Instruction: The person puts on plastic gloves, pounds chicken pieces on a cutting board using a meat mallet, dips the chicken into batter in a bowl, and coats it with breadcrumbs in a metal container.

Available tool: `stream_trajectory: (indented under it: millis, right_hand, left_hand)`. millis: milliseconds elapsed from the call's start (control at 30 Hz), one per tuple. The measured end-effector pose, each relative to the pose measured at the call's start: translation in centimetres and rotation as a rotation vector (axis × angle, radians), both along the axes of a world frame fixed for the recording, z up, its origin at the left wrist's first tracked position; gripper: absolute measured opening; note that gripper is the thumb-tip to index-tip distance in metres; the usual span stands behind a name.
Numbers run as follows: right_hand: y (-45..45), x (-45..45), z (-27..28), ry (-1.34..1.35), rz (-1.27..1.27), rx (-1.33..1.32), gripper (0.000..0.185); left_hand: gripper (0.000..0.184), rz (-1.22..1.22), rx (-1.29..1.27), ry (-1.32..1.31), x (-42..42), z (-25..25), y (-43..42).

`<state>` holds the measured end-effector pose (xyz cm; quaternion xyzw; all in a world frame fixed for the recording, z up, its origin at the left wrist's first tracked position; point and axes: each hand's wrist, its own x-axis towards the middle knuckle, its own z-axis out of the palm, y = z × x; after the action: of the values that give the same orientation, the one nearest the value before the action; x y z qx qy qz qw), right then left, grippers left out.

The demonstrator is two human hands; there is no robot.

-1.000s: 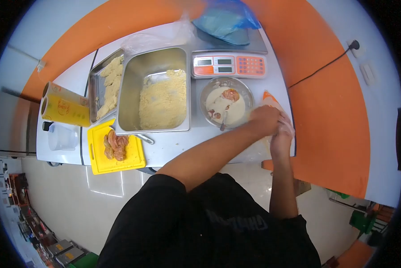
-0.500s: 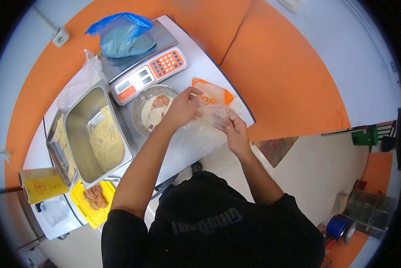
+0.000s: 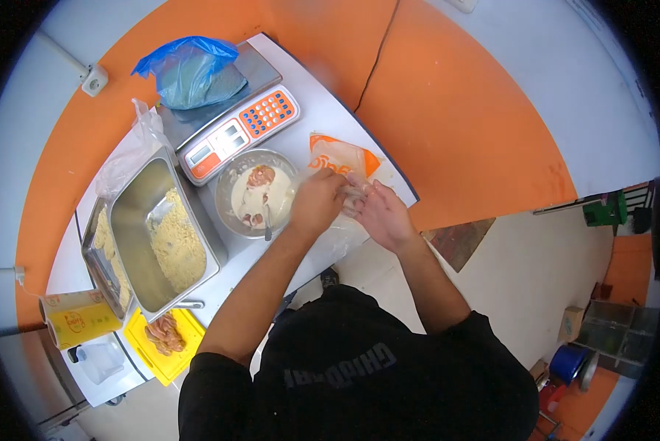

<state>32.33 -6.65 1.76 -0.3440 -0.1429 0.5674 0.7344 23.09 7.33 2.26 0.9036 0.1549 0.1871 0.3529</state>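
My left hand [image 3: 317, 203] is closed on a thin clear plastic glove [image 3: 355, 192], just right of the steel bowl. My right hand [image 3: 386, 217] is open, palm partly up, with its fingertips at the plastic. Behind both hands lies an orange and white packet [image 3: 343, 156]. The steel bowl [image 3: 221, 192] contains pale batter with pieces of meat [image 3: 261, 176] and a spoon [image 3: 268, 224]. Left of it, a deep steel pan [image 3: 135, 224] contains yellowish crumbs [image 3: 177, 246]. Raw meat [image 3: 166, 335] lies on a yellow cutting board [image 3: 191, 331].
An orange and white scale [image 3: 242, 132] with a blue bag [image 3: 198, 73] stands behind the bowl. At the left are a shallow tray [image 3: 95, 253] of coated pieces, yellow film rolls [image 3: 80, 320] and a clear container [image 3: 102, 361]. The table's edge [image 3: 400, 180] runs along an orange wall.
The view has turned toward the right. Compared with half a second ago, my hands have come closer together around the plastic, and my right hand's fingers have spread.
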Motion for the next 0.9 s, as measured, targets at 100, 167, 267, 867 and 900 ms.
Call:
stream_trajectory:
  millis: [100,167,267,867,900]
  right_hand:
    - [-1.4,0.5,1.8,-0.215,0.064,-0.064,0.06]
    - [-2.6,1.1,1.9,-0.456,0.091,-0.14,0.055]
    - [-5.0,2.3,3.5,-0.671,0.072,-0.274,0.046]
    - [2.5,1.9,-2.9,-1.96,0.023,-0.496,0.017]
    - [2.5,2.1,-2.9,-1.951,0.037,-0.449,0.016]
  left_hand:
    - [0.015,0.018,0.033,-0.012,0.2,0.6,0.5]
    - [0.015,0.021,0.058,-0.008,0.5,0.6,0.6]
    - [0.017,0.173,0.1,0.01,0.5,-0.1,1.1]
    - [0.041,-0.023,0.219,0.467,-1.6,2.1,-2.8]
    - [0.041,-0.03,0.257,0.478,-1.7,1.2,-2.8]
